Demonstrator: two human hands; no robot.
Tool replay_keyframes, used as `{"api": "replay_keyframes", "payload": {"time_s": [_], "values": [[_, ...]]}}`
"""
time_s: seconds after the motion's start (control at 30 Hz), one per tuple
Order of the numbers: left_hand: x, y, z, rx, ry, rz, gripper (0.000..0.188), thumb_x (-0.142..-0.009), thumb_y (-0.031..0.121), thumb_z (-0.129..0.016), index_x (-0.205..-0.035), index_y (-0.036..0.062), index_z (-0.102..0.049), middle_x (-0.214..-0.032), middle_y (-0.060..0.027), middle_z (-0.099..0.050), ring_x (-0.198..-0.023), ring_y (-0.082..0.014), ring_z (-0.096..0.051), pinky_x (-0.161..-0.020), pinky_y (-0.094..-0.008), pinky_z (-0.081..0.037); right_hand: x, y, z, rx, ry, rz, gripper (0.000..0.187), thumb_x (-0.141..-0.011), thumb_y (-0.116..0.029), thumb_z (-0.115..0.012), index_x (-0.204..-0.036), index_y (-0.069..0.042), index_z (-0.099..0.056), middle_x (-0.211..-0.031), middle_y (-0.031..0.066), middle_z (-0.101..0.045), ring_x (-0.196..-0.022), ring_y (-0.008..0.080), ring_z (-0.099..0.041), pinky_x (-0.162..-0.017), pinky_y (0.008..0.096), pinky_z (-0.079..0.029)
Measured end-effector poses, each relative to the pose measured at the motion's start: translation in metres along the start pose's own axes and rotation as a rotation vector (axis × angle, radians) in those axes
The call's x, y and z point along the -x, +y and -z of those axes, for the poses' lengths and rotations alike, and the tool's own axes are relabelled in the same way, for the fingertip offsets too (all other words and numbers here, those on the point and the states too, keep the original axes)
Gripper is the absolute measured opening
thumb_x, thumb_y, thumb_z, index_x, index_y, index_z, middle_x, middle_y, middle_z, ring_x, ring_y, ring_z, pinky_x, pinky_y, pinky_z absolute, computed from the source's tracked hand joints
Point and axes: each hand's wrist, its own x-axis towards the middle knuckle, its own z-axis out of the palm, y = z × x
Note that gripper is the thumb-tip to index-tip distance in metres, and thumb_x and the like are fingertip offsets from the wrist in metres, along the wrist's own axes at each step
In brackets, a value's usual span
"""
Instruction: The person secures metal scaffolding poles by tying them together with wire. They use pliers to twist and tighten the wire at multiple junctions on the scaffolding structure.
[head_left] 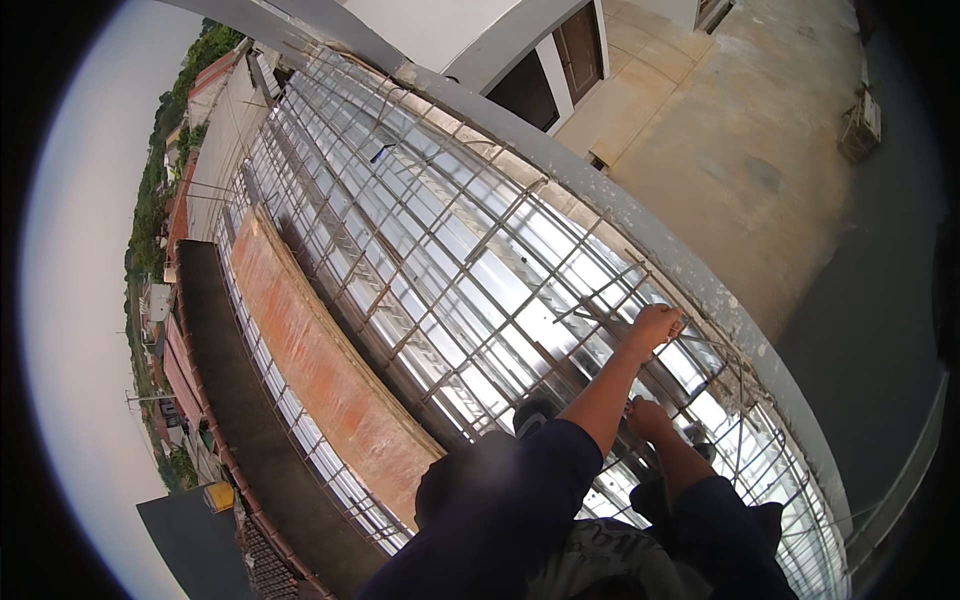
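Observation:
My left hand (pixel 657 326) is closed in a fist low over the steel rebar mesh (pixel 466 268), close to the concrete ledge on the right. Whatever its fingers grip is too small to make out. Nearer to my body, my right hand (pixel 648 417) is also closed, its fingers curled just above the bars. What it holds, if anything, is hidden. Under the mesh lies shiny ribbed metal decking (pixel 540 325). Crossing bars and a few loose-looking bar ends lie around both hands. A dark shoe (pixel 535 414) rests on the mesh left of my forearms.
A long reddish-brown board (pixel 305 345) lies on the mesh to the left. Along the right runs a raised concrete ledge (pixel 700 275), with a paved yard (pixel 730 150) far below it. A small blue item (pixel 381 153) lies farther up the mesh. Tiled roofs edge the left side.

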Motion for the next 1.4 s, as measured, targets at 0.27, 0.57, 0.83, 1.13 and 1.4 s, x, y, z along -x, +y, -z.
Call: {"api": "replay_keyframes", "payload": {"time_s": [0.27,0.57,0.83,1.13,1.4], "values": [[0.104,0.066,-0.027,-0.228,0.05,-0.04,0.028,-0.086,0.025,-0.056,-0.094,-0.0011,-0.062,-0.077,-0.0063,-0.062,-0.066,-0.0142,-0.057,-0.061,-0.0274,-0.047,0.047,0.053,0.053,0.032,-0.014,-0.117,0.031,-0.078,-0.019,-0.059,-0.1,0.003,-0.056,-0.099,0.0251,-0.063,-0.093,0.0389,-0.063,-0.079,0.0457,-0.05],[0.315,0.067,0.057,-0.243,0.195,0.256,0.026,-0.086,0.027,-0.058,-0.079,0.0019,-0.06,-0.065,-0.0059,-0.059,-0.055,-0.0125,-0.055,-0.051,-0.0261,-0.043,0.278,0.085,0.17,-0.291,0.332,-0.42,0.026,-0.081,-0.012,-0.05,-0.098,0.007,-0.052,-0.091,0.0297,-0.062,-0.088,0.0426,-0.062,-0.077,0.0476,-0.05],[0.471,0.108,0.086,-1.033,0.194,0.122,0.024,-0.081,0.022,-0.061,-0.091,0.0006,-0.058,-0.076,-0.0119,-0.057,-0.065,-0.0227,-0.059,-0.056,-0.0363,-0.049,0.493,0.135,0.06,-0.509,-0.043,-0.736,0.025,-0.079,-0.016,-0.059,-0.09,0.005,-0.064,-0.079,0.0185,-0.067,-0.068,0.0281,-0.068,-0.059,0.0392,-0.055],[0.538,0.168,-0.01,-0.479,0.251,0.404,0.017,-0.083,0.019,-0.06,-0.088,0.0038,-0.057,-0.065,-0.0045,-0.05,-0.053,-0.0133,-0.052,-0.047,-0.0261,-0.045,0.65,0.063,0.087,-1.029,-0.11,-0.895,0.035,-0.086,-0.016,-0.048,-0.105,0.013,-0.055,-0.076,0.0207,-0.06,-0.052,0.0256,-0.061,-0.043,0.0428,-0.053],[0.55,0.193,-0.073,-0.726,0.126,0.386,0.025,-0.084,0.021,-0.059,-0.091,-0.0022,-0.057,-0.072,-0.0066,-0.054,-0.059,-0.0162,-0.056,-0.053,-0.0294,-0.049,0.673,0.073,0.05,-1.262,0.09,-0.815,0.03,-0.082,-0.015,-0.047,-0.087,0.014,-0.055,-0.07,0.0241,-0.059,-0.056,0.0317,-0.064,-0.042,0.0452,-0.052]]}}
